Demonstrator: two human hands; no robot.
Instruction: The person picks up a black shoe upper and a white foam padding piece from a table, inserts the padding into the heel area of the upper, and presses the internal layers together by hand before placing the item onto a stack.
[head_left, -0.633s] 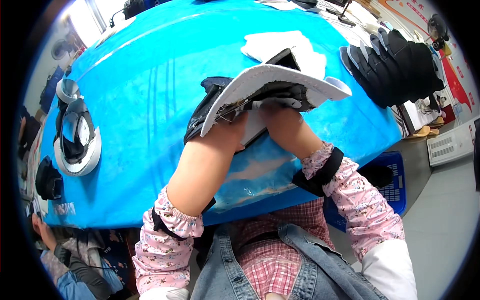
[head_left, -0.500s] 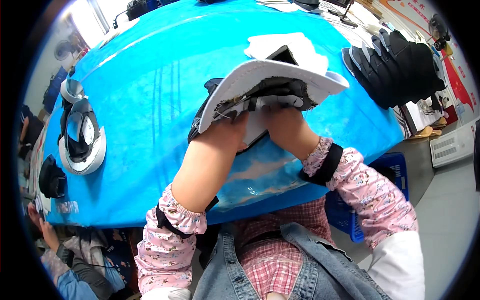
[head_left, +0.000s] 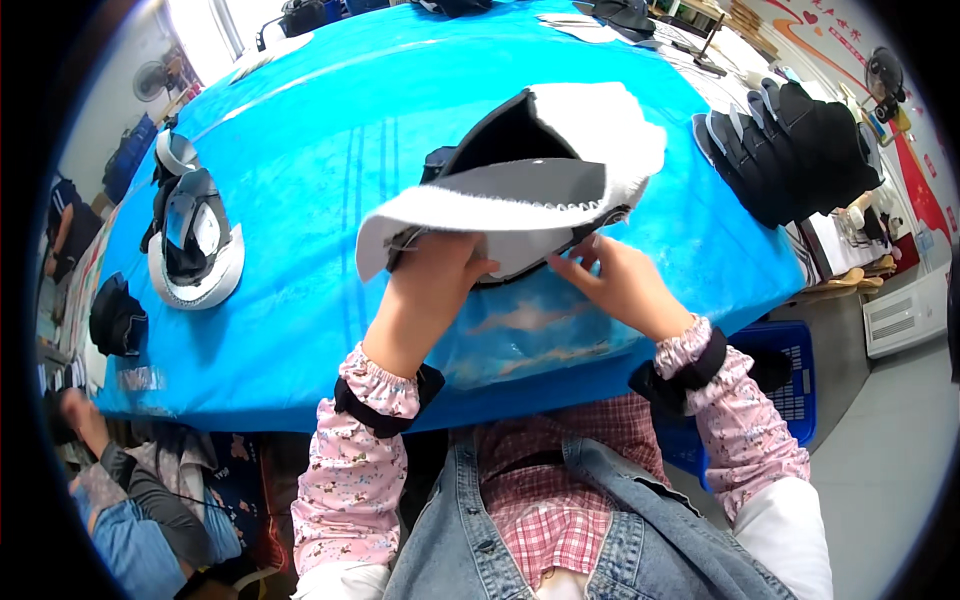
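Observation:
A sewn black-and-white fabric piece, with a stiff, curved white flap and a row of stitches along its edge, is held up over the blue-covered table. My left hand is closed on its near left side, the fingers hidden under the flap and the thumb pointing right. At its near right edge, my right hand pinches the dark rim between thumb and fingers. Behind the flap, a black pocket-like part stands up beside soft white cloth; whether that cloth is joined to the piece I cannot tell.
Similar white-and-black pieces lie on the left, near a small black piece. A nested stack of black pieces sits at the right edge. Below it stands a blue basket. Another person's hand shows at lower left.
The piece has turned and tipped, so the flap sits lower left and the black part behind shows more. My right hand has come out from under it to its near right edge.

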